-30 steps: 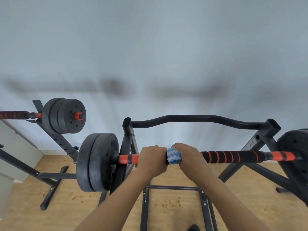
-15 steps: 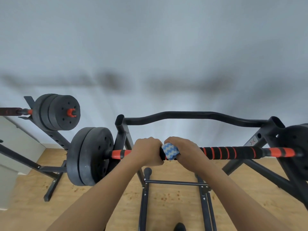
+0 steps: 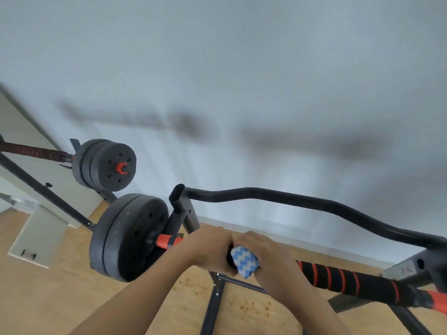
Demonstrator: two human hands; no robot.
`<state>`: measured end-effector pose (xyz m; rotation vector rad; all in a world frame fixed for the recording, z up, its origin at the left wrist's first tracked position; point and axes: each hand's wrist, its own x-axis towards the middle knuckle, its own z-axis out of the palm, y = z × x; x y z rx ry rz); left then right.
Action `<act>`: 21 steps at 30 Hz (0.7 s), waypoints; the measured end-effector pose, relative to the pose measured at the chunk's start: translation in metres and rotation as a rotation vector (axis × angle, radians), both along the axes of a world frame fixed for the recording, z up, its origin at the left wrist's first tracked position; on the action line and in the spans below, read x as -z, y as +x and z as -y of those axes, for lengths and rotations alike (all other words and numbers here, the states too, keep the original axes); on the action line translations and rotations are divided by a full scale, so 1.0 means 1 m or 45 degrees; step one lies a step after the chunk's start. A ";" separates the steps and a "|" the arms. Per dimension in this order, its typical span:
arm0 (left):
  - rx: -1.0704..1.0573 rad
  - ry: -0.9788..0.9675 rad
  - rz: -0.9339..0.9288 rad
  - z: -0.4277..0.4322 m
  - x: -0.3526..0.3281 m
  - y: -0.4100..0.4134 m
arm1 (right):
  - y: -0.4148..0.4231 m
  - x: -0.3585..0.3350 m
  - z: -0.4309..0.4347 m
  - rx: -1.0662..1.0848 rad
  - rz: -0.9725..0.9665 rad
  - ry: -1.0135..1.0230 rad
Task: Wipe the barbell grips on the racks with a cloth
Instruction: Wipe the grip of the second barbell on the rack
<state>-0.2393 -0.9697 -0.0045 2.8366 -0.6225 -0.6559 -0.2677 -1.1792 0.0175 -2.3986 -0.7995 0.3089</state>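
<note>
Gripping one barbell [image 3: 348, 278]: two hands, left hand [image 3: 212, 250] bare, right hand [image 3: 273, 259] around one cloth [image 3: 244, 261].

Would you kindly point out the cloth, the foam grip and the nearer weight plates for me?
cloth [image 3: 244, 261]: head view, on its blue-and-white zigzag face between the hands.
foam grip [image 3: 350, 279]: head view, on a black band right of the hands.
nearer weight plates [image 3: 125, 238]: head view, on the outer plate's face.

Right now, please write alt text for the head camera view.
Two bare hands grip a black foam barbell grip with red rings on a black steel rack; the right hand wraps a blue-and-white zigzag cloth around it, beside the left hand.
</note>
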 end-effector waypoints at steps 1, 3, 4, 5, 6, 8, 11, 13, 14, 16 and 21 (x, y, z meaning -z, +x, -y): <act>-0.011 -0.033 -0.060 0.001 -0.003 0.002 | 0.000 -0.002 0.001 -0.025 -0.031 0.028; -0.057 -0.080 -0.147 0.002 -0.005 0.005 | 0.002 -0.004 0.002 -0.019 -0.114 0.098; -0.092 -0.087 -0.182 0.003 -0.008 0.006 | 0.003 -0.004 0.004 0.010 -0.122 0.108; -0.128 -0.084 -0.214 0.005 -0.012 0.006 | 0.004 -0.004 0.008 0.048 -0.117 0.114; -0.162 -0.083 -0.252 0.007 -0.016 0.005 | 0.004 -0.006 0.012 0.103 -0.113 0.141; -0.216 -0.117 -0.351 0.010 -0.023 0.004 | 0.004 -0.011 0.024 0.236 -0.120 0.217; -0.248 -0.176 -0.437 0.011 -0.029 0.004 | 0.001 -0.022 0.032 0.268 -0.194 0.135; -0.214 -0.189 -0.457 0.010 -0.028 0.006 | -0.004 -0.022 0.032 0.205 -0.177 0.007; -0.197 -0.198 -0.464 0.009 -0.027 0.007 | -0.007 -0.022 0.031 0.187 -0.135 -0.019; -0.204 -0.295 -0.438 0.008 -0.027 0.010 | -0.009 -0.017 0.029 0.178 -0.047 -0.013; -0.255 -0.489 -0.403 0.008 -0.032 0.006 | -0.006 -0.008 0.028 0.161 0.005 0.041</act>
